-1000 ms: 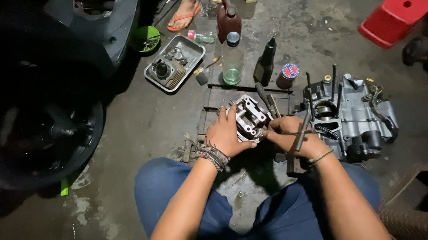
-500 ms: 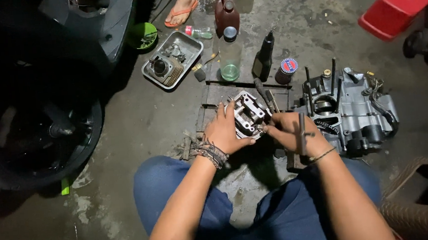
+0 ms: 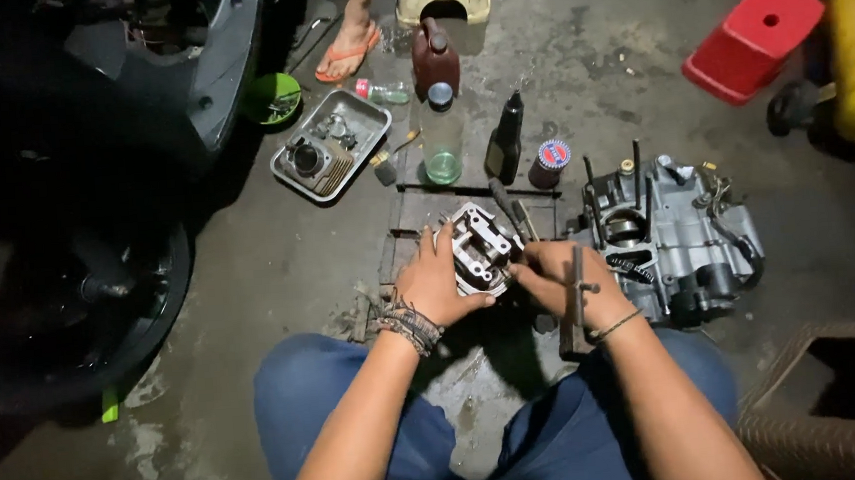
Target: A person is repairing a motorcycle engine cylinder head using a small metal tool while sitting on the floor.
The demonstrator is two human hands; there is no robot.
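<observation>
Left hand (image 3: 438, 287): centre frame, clamped on cylinder head (image 3: 481, 249), steadying it on floor (image 3: 278, 250). Right hand (image 3: 569, 285): closed round T-wrench (image 3: 577, 282), fingertips at head's right edge. Head: open face up, long axis toward upper frame. Step, judged: working a fastener; seating the tool squarely needed. Right: crankcase (image 3: 678, 237). Beyond: tray (image 3: 330, 145), bottles (image 3: 441, 134).
</observation>
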